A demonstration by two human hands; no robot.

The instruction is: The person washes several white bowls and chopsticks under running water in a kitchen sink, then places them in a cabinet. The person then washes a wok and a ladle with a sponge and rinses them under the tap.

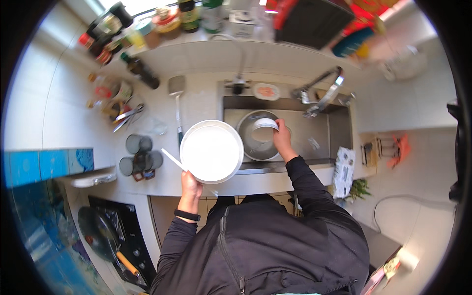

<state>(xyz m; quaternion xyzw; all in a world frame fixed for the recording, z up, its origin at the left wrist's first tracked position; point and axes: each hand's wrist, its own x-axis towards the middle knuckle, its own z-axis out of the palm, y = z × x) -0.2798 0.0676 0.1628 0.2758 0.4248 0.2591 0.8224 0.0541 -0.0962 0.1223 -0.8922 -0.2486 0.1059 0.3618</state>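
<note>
My left hand (192, 186) grips the near-left edge of a large round white bowl (212, 152) over the counter and the sink's left edge. Its inside is bright white, so I cannot tell whether it holds anything. A slim white stick-like piece (174, 159) juts out to the left beside my fingers. In my right hand (283, 141) is a small white bowl (266, 124), tilted and held by its side. It hangs over a round stainless-steel basin (245, 142), which stands in the left part of the sink (309, 129).
A chrome faucet (324, 96) arches over the sink, with a soap dish (266, 91) behind. Left on the counter are a metal spatula (178, 107), glass mugs (139, 143), a dark bottle (140, 70) and scissors (129, 115). A wok (97, 234) sits on the cooktop.
</note>
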